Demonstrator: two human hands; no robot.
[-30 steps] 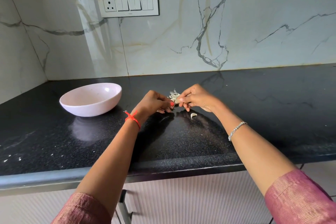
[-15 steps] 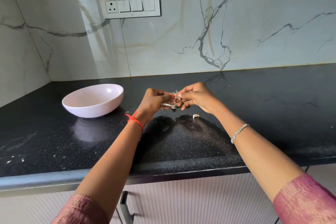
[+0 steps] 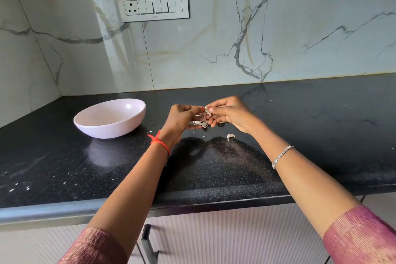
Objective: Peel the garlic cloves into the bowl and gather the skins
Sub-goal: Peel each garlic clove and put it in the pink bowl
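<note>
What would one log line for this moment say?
step: peeling garlic | left hand: holds skins | right hand: pinches clove | bowl: no cloves visible | loose garlic piece: on counter

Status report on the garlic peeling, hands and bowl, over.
Both pinching: left hand and right hand on one garlic clove. Some skins in left hand. The bowl looks empty. A loose garlic piece on the counter, nothing blocking.

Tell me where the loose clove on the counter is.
In the head view the clove lies on the counter, just near-side of the right hand and well right of the bowl.
</note>
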